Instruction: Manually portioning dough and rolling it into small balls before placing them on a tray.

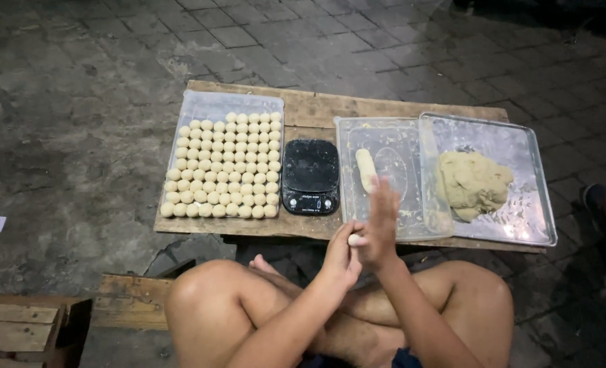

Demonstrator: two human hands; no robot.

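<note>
We press our left hand point(340, 253) and right hand point(379, 225) together around a small dough ball point(356, 240) — palms flat to round it — near the scale point(309, 176).

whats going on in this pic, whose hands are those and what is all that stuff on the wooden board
There is no machine here. The one picture comes from a camera worn on a person's head, looking down, so the crossed bare legs and both hands are that person's own. The left hand and right hand are pressed palm to palm around a small pale dough ball.

In front lies a low wooden board on dark paving. From left to right it carries a clear plastic tray filled with neat rows of small pale dough balls, a black digital kitchen scale, a clear plastic tub holding one pale dough log, and a metal tray with a big lump of beige dough.
</note>
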